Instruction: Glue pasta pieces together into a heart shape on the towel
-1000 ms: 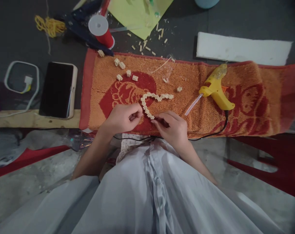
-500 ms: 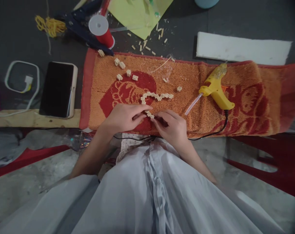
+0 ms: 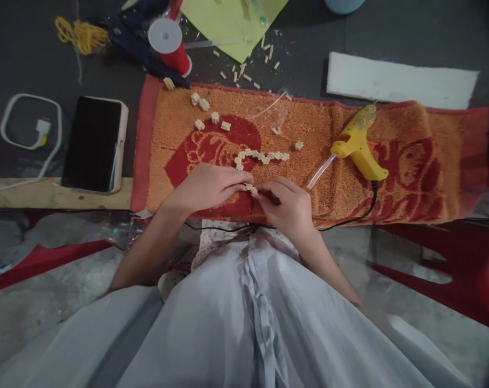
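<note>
A chain of small cream pieces [image 3: 264, 157] curves over the orange and red towel [image 3: 309, 118], and one end runs under my left hand [image 3: 209, 186]. That hand's thumb and fingers pinch the chain near its lower end [image 3: 251, 188]. From the other side, my right hand [image 3: 287, 202] has its thumb and forefinger closed on the tip of the same end. A single cream piece [image 3: 298, 145] lies right of the chain, and several more [image 3: 215, 117] lie up and to the left. The yellow glue gun [image 3: 359, 145] rests on the towel to the right.
A phone [image 3: 93, 144] and a white cable [image 3: 60, 129] lie left of the towel. Behind it are a red thread spool [image 3: 175, 56], dark blue pliers [image 3: 139, 48], a yellow-green sheet [image 3: 228, 27], small offcuts and a white board [image 3: 398, 81]. The gun's black cord [image 3: 361, 215] crosses the front edge.
The fingers of my left hand have closed further over the lower end of the chain, so less of it shows. The whole view has shifted slightly.
</note>
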Available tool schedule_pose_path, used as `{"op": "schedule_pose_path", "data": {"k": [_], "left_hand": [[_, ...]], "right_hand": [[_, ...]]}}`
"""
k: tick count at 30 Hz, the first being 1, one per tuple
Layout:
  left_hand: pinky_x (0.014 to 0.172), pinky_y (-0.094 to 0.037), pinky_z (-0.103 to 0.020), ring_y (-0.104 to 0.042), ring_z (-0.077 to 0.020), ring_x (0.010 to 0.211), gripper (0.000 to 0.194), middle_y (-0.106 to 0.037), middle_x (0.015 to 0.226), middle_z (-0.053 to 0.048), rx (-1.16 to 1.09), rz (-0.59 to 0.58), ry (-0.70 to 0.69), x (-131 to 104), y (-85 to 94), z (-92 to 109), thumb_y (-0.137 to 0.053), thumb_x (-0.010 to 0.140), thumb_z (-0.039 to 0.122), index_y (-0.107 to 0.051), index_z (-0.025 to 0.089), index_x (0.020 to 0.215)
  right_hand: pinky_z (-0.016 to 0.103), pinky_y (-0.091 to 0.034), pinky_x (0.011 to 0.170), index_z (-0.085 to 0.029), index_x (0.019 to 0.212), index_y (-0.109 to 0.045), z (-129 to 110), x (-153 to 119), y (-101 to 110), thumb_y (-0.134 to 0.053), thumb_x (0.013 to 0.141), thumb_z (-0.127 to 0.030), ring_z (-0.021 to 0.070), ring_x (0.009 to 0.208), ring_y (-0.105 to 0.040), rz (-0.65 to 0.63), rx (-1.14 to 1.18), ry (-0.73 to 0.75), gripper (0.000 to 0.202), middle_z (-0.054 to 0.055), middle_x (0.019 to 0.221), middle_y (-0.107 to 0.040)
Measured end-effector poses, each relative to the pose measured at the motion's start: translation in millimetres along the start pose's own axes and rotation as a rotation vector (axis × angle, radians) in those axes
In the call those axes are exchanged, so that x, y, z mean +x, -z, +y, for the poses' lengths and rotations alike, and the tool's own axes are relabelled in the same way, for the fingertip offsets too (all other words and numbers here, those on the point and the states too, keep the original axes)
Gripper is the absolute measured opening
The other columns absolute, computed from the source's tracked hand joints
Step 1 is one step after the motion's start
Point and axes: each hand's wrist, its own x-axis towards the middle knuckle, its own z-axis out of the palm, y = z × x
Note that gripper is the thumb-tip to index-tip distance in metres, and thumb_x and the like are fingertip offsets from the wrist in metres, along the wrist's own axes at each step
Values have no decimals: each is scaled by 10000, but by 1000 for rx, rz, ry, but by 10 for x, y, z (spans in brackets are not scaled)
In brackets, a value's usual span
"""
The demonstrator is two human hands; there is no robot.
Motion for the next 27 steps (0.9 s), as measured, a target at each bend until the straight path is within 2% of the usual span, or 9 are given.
{"op": "schedule_pose_path", "data": {"k": [8, 12, 16, 20, 27], "left_hand": [[849, -497, -248, -698, -171, 1026, 307, -741, 1138, 7, -5, -13, 5, 3, 0, 1, -454, 985, 350, -676, 279, 1185], [865, -498, -248, -696, -171, 1038, 317, -737, 1154, 5, -25, 5, 17, -24, 10, 24, -476, 976, 360, -665, 296, 1222], [783, -496, -229, -718, -155, 920, 376, -760, 1064, -4, -36, 55, 90, -108, 3, 49, -527, 949, 326, -601, 292, 1316], [710, -485, -211, -719, -140, 815, 363, -772, 919, -4, -47, 107, 133, -193, -39, 50, -543, 934, 336, -625, 253, 1278], [721, -497, -215, -713, -135, 769, 342, -772, 909, -16, -56, 111, 151, -215, -51, 61, -539, 934, 315, -644, 240, 1251]], "right_hand": [[270, -496, 611, -186, 866, -697, -5, 1, -8, -595, 885, -216, 163, 694, -632, 0, 4, -8, 107, 48, 806, -693], [262, -495, 619, -198, 908, -698, -4, -15, 32, -622, 890, -270, 156, 700, -629, -16, 36, -10, 106, 37, 812, -695], [265, -507, 626, -186, 958, -702, 1, -62, 78, -641, 892, -305, 158, 705, -637, -26, 76, -13, 149, 50, 819, -702], [290, -530, 668, -195, 941, -706, 9, -90, 70, -626, 903, -325, 173, 741, -659, -18, 65, -19, 157, 55, 826, -715], [282, -526, 664, -186, 937, -707, -2, -76, 48, -617, 914, -323, 167, 740, -661, -23, 67, -31, 165, 54, 833, -718]]}}
